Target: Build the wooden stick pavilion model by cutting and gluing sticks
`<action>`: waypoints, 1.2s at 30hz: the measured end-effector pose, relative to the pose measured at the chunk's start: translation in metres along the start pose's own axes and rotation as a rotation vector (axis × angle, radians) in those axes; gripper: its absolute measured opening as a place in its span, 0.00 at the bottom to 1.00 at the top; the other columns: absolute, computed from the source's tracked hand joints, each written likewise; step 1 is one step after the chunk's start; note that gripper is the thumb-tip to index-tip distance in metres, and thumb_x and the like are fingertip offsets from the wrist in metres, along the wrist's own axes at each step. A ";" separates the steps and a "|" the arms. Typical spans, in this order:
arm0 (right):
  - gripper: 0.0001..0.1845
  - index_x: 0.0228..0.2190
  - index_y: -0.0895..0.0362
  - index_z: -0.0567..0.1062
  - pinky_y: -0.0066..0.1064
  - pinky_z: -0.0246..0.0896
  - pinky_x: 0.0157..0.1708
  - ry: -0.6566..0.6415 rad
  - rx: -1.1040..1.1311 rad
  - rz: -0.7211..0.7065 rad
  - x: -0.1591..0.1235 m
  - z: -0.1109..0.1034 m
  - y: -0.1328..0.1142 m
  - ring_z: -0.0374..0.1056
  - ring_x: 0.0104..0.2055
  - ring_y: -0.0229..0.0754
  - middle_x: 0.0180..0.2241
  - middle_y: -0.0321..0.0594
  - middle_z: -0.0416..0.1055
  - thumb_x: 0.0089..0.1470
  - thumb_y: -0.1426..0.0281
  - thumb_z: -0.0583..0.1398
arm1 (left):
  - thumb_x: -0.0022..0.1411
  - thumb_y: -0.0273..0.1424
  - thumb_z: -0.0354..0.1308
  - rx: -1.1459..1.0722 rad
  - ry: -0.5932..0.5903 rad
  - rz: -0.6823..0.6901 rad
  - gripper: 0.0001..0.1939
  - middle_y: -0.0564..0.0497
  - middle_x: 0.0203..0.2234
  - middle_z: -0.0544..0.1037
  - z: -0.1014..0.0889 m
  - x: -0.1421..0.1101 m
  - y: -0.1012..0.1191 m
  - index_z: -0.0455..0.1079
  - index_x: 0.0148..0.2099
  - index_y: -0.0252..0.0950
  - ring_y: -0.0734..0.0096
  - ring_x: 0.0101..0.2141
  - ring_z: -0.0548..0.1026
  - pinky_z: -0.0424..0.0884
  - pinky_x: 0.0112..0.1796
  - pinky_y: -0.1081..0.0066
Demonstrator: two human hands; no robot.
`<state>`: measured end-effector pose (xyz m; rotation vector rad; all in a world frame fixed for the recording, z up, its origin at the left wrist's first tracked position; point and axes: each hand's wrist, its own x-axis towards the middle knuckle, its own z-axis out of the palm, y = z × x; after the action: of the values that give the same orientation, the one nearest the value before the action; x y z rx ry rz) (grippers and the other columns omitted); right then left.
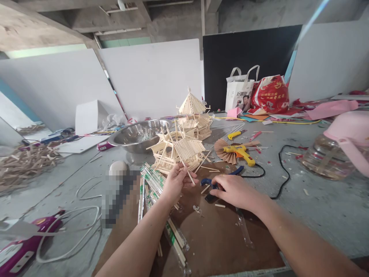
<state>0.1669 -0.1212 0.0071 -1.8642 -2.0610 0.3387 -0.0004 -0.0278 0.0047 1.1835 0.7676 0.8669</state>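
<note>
My left hand pinches a thin wooden stick, which slants down to the right in front of a stick-built model house. To its right, my right hand is closed on a blue-handled hand tool that looks like pliers or cutters; my fingers partly hide it. Both hands are above a brown board. Plastic-wrapped chopsticks with green print lie under and beside my left forearm. Short cut stick pieces are scattered near the tool.
Behind the model rises a pointed stick roof, beside a steel basin. A yellow glue gun with a black cord lies right, near a pink-lidded jar. Left are a purple power strip, white cable and a stick heap.
</note>
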 end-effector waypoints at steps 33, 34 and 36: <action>0.13 0.32 0.54 0.70 0.25 0.49 0.25 0.024 0.002 0.029 0.001 0.002 -0.002 0.65 0.29 0.38 0.29 0.37 0.71 0.48 0.60 0.53 | 0.51 0.34 0.54 -0.041 -0.014 0.010 0.12 0.52 0.20 0.74 -0.002 -0.001 0.001 0.57 0.36 0.35 0.71 0.21 0.74 0.67 0.21 0.77; 0.14 0.33 0.54 0.70 0.25 0.49 0.25 0.022 0.004 0.029 0.001 0.002 -0.002 0.65 0.29 0.38 0.29 0.37 0.71 0.48 0.60 0.52 | 0.51 0.33 0.54 -0.046 -0.014 0.011 0.12 0.52 0.20 0.74 -0.001 -0.001 0.000 0.57 0.36 0.35 0.71 0.21 0.74 0.67 0.21 0.77; 0.14 0.33 0.54 0.70 0.26 0.49 0.25 0.015 0.004 0.031 0.000 0.001 -0.002 0.65 0.29 0.38 0.29 0.37 0.71 0.48 0.59 0.52 | 0.50 0.33 0.55 -0.053 -0.012 0.012 0.12 0.52 0.20 0.74 -0.001 -0.001 0.000 0.57 0.36 0.35 0.71 0.21 0.74 0.67 0.20 0.77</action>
<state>0.1643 -0.1210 0.0069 -1.8927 -2.0226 0.3354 -0.0021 -0.0283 0.0047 1.1462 0.7240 0.8837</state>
